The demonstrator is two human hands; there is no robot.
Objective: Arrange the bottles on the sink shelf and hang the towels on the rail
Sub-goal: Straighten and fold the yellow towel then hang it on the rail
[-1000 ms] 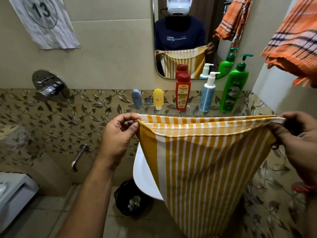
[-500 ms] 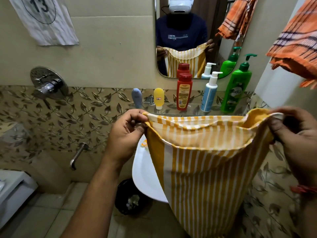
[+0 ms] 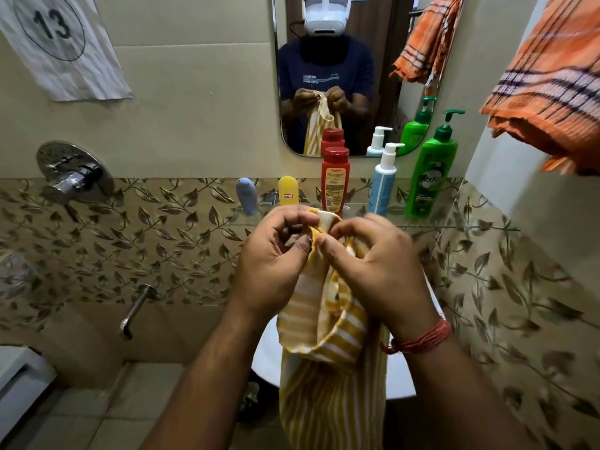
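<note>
A white paper sheet (image 3: 61,43) taped high on the wall at left bears the number "13" inside a drawn circle. The green pump bottle (image 3: 428,183) on the glass shelf (image 3: 454,226) reads "Vatika" on its label. Print on the red bottle (image 3: 335,185) and the yellow tube (image 3: 287,191) is too small to read.

My hands pinch soft striped cloth towel (image 3: 328,378). Orange towel (image 3: 548,82) is coarse woven cloth. Bottles glossy plastic, e.g. green bottle (image 3: 428,177). Shelf (image 3: 454,226) clear glass; valve (image 3: 69,177) polished metal.
</note>
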